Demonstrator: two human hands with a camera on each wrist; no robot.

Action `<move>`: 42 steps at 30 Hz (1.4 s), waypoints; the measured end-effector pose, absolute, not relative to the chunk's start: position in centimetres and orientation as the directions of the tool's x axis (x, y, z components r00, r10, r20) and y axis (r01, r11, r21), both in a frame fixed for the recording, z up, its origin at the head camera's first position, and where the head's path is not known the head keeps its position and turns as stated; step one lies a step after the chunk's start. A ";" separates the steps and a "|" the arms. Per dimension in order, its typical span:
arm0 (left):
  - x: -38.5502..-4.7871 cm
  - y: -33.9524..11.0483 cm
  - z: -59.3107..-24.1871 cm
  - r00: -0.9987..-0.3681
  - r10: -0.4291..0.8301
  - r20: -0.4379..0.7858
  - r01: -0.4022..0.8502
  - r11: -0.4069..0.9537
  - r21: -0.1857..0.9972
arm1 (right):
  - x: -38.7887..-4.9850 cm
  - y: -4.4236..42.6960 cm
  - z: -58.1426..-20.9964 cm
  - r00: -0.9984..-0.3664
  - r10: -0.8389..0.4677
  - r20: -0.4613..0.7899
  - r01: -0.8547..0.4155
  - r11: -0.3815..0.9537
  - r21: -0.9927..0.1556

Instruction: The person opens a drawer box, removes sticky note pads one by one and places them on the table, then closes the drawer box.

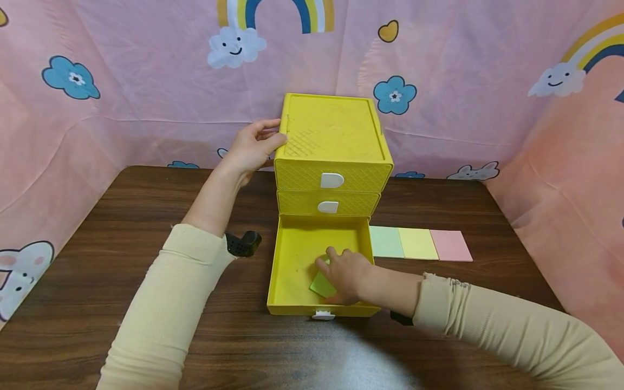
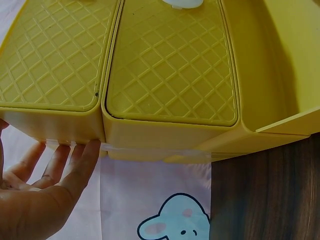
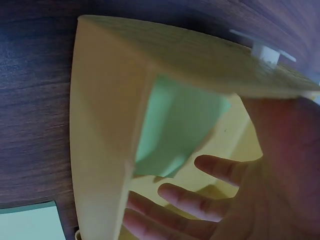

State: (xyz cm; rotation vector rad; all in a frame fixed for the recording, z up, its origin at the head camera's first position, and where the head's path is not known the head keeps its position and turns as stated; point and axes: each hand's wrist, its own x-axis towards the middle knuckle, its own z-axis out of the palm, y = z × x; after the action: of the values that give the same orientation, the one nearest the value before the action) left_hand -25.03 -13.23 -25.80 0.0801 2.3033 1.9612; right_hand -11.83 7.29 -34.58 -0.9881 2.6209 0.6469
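Observation:
A yellow drawer cabinet [image 1: 336,127] stands on the table with its bottom drawer [image 1: 297,238] pulled out. My left hand [image 1: 253,146] rests against the cabinet's upper left side, its thumb at the top edge. In the left wrist view, the fingers [image 2: 75,167] of that hand touch the side wall. My right hand [image 1: 348,276] reaches into the drawer with its fingers spread. Close to it lies a green sticky note pad [image 1: 322,285], partly hidden by the hand. In the right wrist view, the green pad [image 3: 175,125] sits behind the drawer front, apart from the visible fingers.
Right of the cabinet, a mint note pad [image 1: 387,242], a yellow one [image 1: 417,244] and a pink one [image 1: 450,245] lie in a row on the dark wooden table [image 1: 234,336]. A patterned pink cloth [image 1: 161,70] hangs behind and at both sides.

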 end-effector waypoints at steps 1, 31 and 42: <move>-25.0 -13.2 -25.8 -0.992 0.115 -0.054 -0.036 0.160 0.986 | -11.8 7.3 -34.7 -0.733 -0.558 -0.389 -0.676 0.663 0.321; -24.9 -13.1 -25.6 -0.993 0.106 -0.059 -0.041 0.166 0.985 | -11.8 8.0 -36.7 -0.739 -0.603 -0.300 -0.671 0.624 0.400; -24.9 -13.1 -25.8 -0.992 0.110 -0.056 -0.038 0.155 0.987 | -12.1 8.3 -36.4 -0.721 -0.603 -0.341 -0.692 0.623 0.363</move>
State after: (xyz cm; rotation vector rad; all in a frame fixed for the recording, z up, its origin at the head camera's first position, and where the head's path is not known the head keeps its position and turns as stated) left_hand -24.95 -13.13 -25.76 0.0714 2.2974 1.9702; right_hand -12.15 8.33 -36.35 -1.0724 2.6593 0.7135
